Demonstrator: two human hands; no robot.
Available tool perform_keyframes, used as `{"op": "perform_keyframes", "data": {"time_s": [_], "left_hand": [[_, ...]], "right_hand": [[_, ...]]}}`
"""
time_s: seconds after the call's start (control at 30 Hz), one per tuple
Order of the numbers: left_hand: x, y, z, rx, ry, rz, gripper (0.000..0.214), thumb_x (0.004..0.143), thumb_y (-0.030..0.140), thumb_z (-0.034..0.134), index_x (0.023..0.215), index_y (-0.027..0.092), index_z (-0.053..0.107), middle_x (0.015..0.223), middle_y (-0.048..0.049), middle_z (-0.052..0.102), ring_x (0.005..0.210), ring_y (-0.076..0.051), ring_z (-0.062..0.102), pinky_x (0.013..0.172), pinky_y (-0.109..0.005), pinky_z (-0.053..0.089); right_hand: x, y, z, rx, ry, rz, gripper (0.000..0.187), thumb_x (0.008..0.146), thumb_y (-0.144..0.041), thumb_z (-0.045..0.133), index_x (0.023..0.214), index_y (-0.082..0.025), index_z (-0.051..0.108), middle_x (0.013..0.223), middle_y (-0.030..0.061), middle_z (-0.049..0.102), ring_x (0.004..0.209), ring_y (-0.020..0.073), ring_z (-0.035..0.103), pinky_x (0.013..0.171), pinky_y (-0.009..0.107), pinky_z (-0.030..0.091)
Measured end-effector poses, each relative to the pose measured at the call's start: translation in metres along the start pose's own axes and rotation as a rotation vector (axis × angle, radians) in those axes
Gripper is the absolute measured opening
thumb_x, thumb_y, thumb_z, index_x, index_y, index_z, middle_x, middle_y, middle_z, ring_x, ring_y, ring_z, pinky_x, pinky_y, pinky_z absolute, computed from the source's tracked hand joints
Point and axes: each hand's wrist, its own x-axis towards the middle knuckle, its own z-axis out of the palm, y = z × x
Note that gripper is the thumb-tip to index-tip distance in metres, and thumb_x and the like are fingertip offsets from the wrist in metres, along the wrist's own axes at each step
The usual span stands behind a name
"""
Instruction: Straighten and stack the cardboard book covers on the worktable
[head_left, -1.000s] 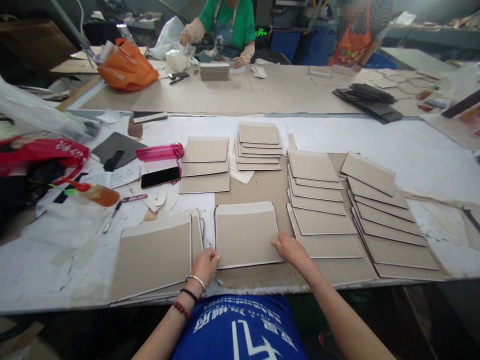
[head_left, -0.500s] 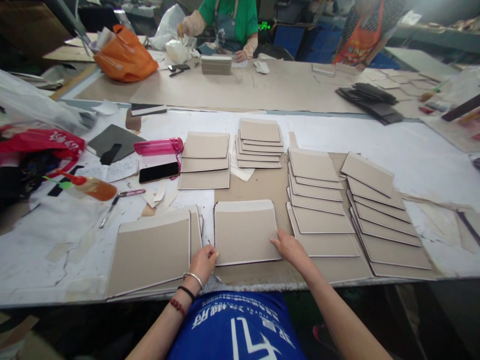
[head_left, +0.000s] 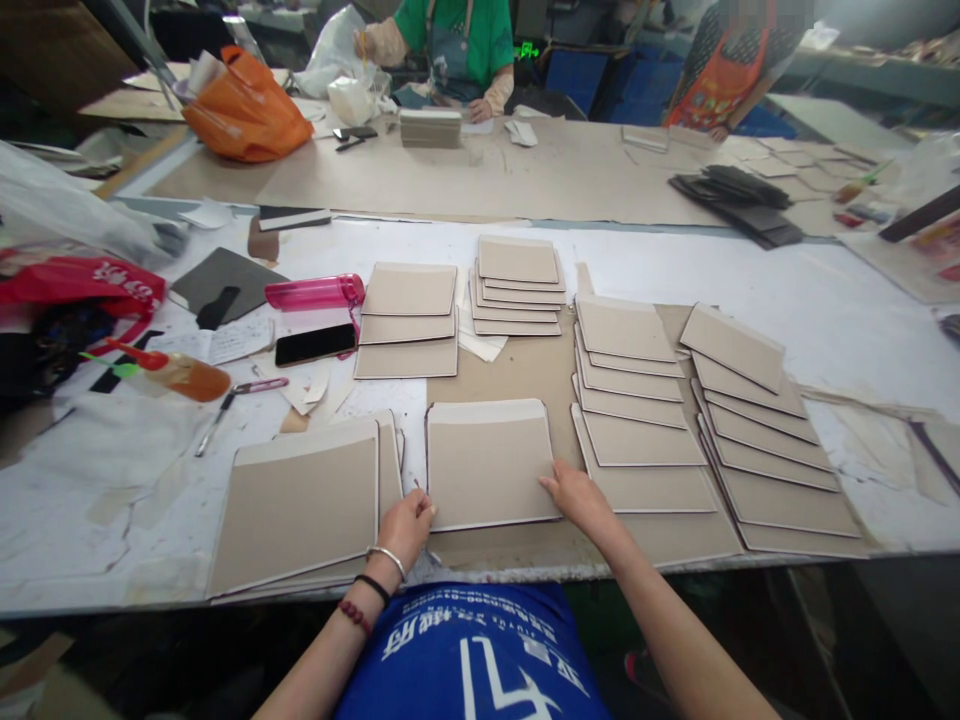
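A flat beige panel (head_left: 489,465) with a paler strip along its top and a thin light edge lies in front of me, apparently on another one. My right hand (head_left: 579,495) grips its right edge near the lower corner, thumb on top. At the lower left corner is my left hand (head_left: 407,522), fingers closed in a pinch. A small thin dark tip pokes up from those fingers; I cannot make out what it is. Left of that hand rests a pile of larger beige panels (head_left: 300,510).
Overlapping beige panels fan out at right (head_left: 637,440) and far right (head_left: 772,460), with smaller piles behind (head_left: 409,320). To the left are a black phone (head_left: 316,345), a pink bottle (head_left: 315,292) and a glue bottle (head_left: 191,376). Two people work across the far table (head_left: 570,165).
Both hands and the middle panel keep their places. Only the whole view has shifted very slightly.
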Motion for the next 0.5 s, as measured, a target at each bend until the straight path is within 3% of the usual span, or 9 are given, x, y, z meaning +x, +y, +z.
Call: {"op": "perform_keyframes", "data": {"time_s": [0.5], "left_hand": [[-0.0102, 0.003, 0.0086, 0.115, 0.078, 0.0, 0.009, 0.08, 0.018, 0.044, 0.075, 0.017, 0.052, 0.072, -0.0026, 0.059, 0.073, -0.014, 0.055, 0.066, -0.023, 0.036]], "right_hand": [[0.0022, -0.0004, 0.0019, -0.041, -0.009, 0.009, 0.029, 0.087, -0.033, 0.036, 0.103, -0.013, 0.049, 0.095, 0.015, 0.063, 0.091, 0.0248, 0.059, 0.07, 0.029, 0.039]]}}
